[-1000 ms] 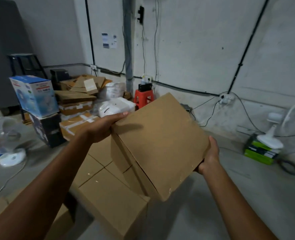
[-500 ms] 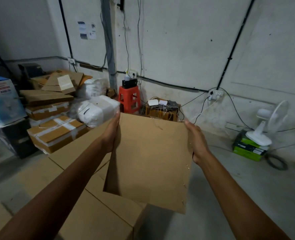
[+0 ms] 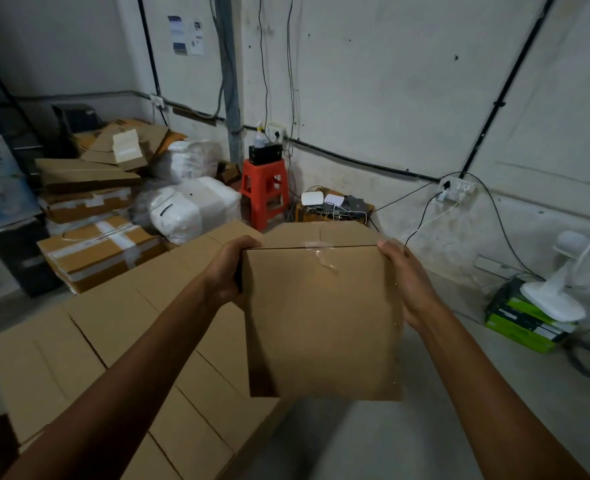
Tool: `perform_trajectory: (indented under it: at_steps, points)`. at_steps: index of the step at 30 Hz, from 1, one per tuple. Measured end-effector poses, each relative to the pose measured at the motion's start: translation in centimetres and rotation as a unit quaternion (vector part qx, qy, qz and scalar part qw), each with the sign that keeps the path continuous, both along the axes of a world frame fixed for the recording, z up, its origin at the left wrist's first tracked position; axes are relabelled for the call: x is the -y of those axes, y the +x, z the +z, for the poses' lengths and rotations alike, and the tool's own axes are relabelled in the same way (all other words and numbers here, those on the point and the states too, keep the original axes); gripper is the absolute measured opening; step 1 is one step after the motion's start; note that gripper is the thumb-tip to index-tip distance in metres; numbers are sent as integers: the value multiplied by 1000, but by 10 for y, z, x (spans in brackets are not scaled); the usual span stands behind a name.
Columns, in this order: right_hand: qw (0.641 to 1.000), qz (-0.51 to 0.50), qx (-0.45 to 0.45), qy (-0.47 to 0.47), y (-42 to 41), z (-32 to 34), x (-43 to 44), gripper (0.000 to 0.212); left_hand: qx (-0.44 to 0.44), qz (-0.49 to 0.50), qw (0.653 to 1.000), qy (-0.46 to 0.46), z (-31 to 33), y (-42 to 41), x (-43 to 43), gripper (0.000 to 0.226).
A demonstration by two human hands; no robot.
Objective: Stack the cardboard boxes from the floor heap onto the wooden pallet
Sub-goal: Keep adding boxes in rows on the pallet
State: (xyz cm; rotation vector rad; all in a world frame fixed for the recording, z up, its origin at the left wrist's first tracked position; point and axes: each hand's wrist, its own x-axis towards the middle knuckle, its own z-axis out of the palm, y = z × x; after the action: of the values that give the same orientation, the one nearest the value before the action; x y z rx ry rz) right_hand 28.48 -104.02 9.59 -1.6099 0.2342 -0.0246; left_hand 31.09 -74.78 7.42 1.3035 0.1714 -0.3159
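Held item: one plain cardboard box (image 3: 321, 320), carried clear of any surface at the centre of the view, its broad face towards the camera and a strip of clear tape at its far edge.

Hands: the left hand (image 3: 229, 271) grips the box's far left corner, fingers curled over the edge. The right hand (image 3: 404, 278) clasps the far right corner, thumb on the face and palm along the right edge. Both are closed on the box.

Position: the box hangs over the right-hand edge of a flat layer of stacked boxes (image 3: 113, 341), which fills the lower left. The box's near right corner is over bare concrete floor (image 3: 355, 438).

Open room: the floor strip to the right runs back to the wall (image 3: 390, 98).

Obstructions:
- Right side: a white fan (image 3: 556, 292) standing on green cartons (image 3: 515, 320).
- At the wall ahead: a red stool (image 3: 264, 192) and a small box carrying electronics (image 3: 335, 206).
- Beyond the stack's far edge, close against it: white wrapped bundles (image 3: 189, 209) and taped cartons (image 3: 96, 251).
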Motion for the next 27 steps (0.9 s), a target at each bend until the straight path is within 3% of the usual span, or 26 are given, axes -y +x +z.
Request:
perform_trajectory:
  at_steps: [4, 8, 15, 21, 24, 27]
  points:
    - [992, 44, -104, -56, 56, 10, 54, 50, 43, 42, 998, -20, -18, 31, 60, 49]
    - [961, 86, -235, -122, 116, 0, 84, 76, 71, 95, 993, -28, -39, 59, 97, 44]
    - [956, 140, -236, -99, 218, -29, 93, 64, 65, 184, 979, -54, -79, 118, 121, 45]
    - [955, 145, -239, -96, 322, -92, 81, 83, 16, 239, 969, -53, -125, 201, 128, 49]
    - [949, 161, -246, -116, 360, -110, 75, 52, -32, 278, 959, -44, -153, 230, 133, 41]
    - [941, 168, -256, -146, 398, -135, 78, 47, -49, 283, 957, -50, -180, 245, 145, 42]
